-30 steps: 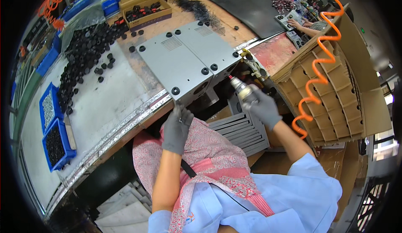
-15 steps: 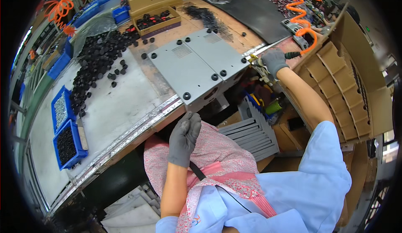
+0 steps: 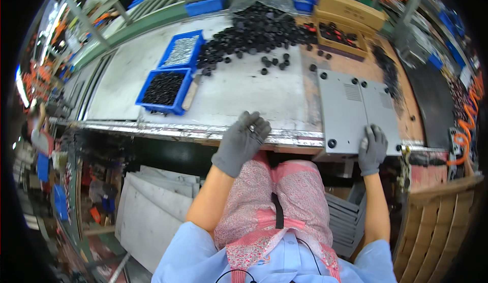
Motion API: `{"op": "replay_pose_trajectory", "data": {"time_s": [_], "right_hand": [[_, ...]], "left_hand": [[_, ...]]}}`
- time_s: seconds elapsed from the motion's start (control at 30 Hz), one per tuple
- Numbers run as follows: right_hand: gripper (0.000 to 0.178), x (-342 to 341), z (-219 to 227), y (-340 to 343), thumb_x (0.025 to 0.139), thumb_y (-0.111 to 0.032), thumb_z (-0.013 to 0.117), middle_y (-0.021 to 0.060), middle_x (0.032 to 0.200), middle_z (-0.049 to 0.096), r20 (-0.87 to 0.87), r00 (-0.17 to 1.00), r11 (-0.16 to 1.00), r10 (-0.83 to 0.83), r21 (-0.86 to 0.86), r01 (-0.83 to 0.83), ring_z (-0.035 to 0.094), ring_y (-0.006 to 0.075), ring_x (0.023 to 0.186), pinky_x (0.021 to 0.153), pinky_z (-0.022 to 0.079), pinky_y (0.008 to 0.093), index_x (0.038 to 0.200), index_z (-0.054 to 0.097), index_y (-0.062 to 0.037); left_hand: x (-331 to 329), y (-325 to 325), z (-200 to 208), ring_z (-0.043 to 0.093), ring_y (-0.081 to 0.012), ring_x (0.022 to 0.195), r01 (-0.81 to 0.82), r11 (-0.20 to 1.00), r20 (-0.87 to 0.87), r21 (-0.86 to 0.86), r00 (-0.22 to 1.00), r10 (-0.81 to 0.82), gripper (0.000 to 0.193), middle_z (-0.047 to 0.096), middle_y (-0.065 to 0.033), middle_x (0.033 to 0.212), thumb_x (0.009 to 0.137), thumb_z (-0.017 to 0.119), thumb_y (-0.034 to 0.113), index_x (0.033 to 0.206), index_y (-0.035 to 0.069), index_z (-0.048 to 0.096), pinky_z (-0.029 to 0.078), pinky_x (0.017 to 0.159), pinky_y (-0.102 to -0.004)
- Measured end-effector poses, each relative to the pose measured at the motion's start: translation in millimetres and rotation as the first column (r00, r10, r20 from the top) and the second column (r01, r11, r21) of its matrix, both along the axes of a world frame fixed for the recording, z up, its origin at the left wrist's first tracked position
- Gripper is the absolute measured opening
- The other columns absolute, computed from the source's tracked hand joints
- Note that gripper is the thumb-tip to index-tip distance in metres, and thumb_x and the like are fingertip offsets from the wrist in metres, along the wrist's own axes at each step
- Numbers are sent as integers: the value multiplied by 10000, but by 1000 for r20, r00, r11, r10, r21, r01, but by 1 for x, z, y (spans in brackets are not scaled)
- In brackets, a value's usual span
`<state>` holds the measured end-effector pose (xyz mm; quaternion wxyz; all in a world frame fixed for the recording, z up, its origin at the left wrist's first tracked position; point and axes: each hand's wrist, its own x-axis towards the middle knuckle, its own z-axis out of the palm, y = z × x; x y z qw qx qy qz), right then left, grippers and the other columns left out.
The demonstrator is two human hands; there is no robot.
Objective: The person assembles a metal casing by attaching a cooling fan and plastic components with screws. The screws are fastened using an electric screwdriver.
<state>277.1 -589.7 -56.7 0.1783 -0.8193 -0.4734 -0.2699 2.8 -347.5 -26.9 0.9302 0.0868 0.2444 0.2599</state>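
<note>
My left hand (image 3: 243, 139), in a grey glove, hovers palm up over the bench's front edge. Its fingers curl around a small shiny metal piece (image 3: 251, 128), too small to name for certain. My right hand (image 3: 373, 148), also gloved, lies on the front part of a grey metal panel (image 3: 341, 115), fingers stretched over its surface. Black round feet sit along this panel's edges, one of them a rubber foot (image 3: 332, 143) at the near left corner. Whatever is directly beneath my right hand is hidden.
Blue bins hold silver pieces (image 3: 183, 52) and black pieces (image 3: 162, 89). A heap of black rubber feet (image 3: 264, 29) spreads behind, beside an open cardboard box (image 3: 340, 40). An orange coiled hose (image 3: 463, 130) hangs at right, above a partitioned carton (image 3: 432, 222).
The view has swung left. My right hand has left the hose-fed tool at the panel's right corner and now rests on the panel. My left hand has turned palm up.
</note>
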Motion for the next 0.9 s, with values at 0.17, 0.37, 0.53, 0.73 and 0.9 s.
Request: {"op": "replay_pose_trajectory", "data": {"time_s": [0.17, 0.37, 0.53, 0.73, 0.9], "right_hand": [[362, 5, -9, 3, 815, -226, 396, 148, 1098, 559, 36, 999, 995, -11, 95, 8, 501, 331, 1067, 894, 367, 430, 1050, 577, -19], [350, 2, -7, 10, 837, -220, 378, 143, 1076, 575, 59, 998, 989, 26, 145, -35, 521, 326, 1041, 880, 380, 423, 1008, 598, -8], [325, -5, -14, -2, 809, -203, 416, 131, 1076, 577, 14, 997, 983, -71, 173, 67, 517, 313, 1052, 886, 375, 419, 1002, 595, -13], [241, -5, -18, 0, 779, -144, 484, 110, 1045, 592, -6, 996, 963, -90, 253, 89, 534, 282, 1021, 881, 377, 398, 964, 602, -43], [346, -13, -4, -6, 922, -212, 383, 89, 909, 633, -656, 592, 524, 468, 746, 411, 551, 125, 837, 774, 427, 274, 924, 627, 33]], "left_hand": [[-26, 93, 8, 585, -281, 810, 421, -42, -300, 906, 711, 635, 325, 593, -113, 822, 870, 558, 308, 962, 0, 506, 484, 780, -356], [-65, 200, 34, 538, -308, 1078, -287, 857, 459, 429, 886, 66, 409, 565, -143, 1146, 906, 450, 380, 1106, 28, 508, 410, 944, -426], [0, 79, 10, 508, -267, 1129, 91, 801, -121, 591, 992, -23, 446, 525, -115, 1224, 907, 460, 344, 1243, 51, 455, 404, 964, -398], [45, -87, -82, 544, -271, 1076, 758, 634, 108, 154, 625, -773, 396, 554, -166, 1150, 914, 470, 270, 1224, 24, 455, 446, 924, -389], [83, -141, -122, 425, -308, 1203, 600, 795, 108, -95, 800, -591, 378, 441, -173, 1287, 941, 397, 199, 1286, 46, 383, 365, 1012, -404]]}}
